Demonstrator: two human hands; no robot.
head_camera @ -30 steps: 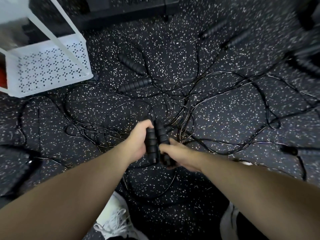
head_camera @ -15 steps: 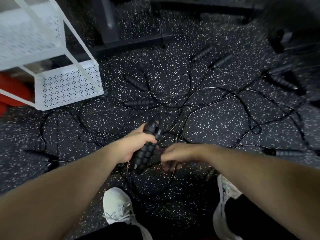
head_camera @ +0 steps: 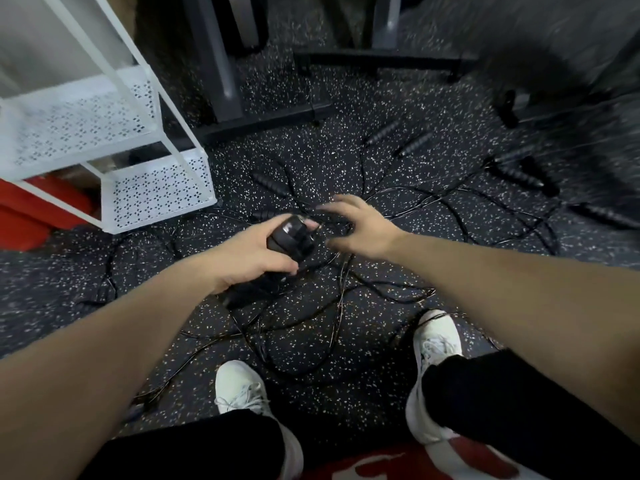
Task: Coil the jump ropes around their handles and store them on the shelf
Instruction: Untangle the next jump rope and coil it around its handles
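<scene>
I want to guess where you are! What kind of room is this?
Probably a gym or workout room. The speckled rubber floor, the many jump rope handles lying about, and the dark equipment frame suggest it.

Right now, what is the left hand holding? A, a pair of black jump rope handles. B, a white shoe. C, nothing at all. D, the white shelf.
A: the left hand is curled round the black jump rope handles, held together above the speckled floor, while the right hand is spread open beside them.
</scene>
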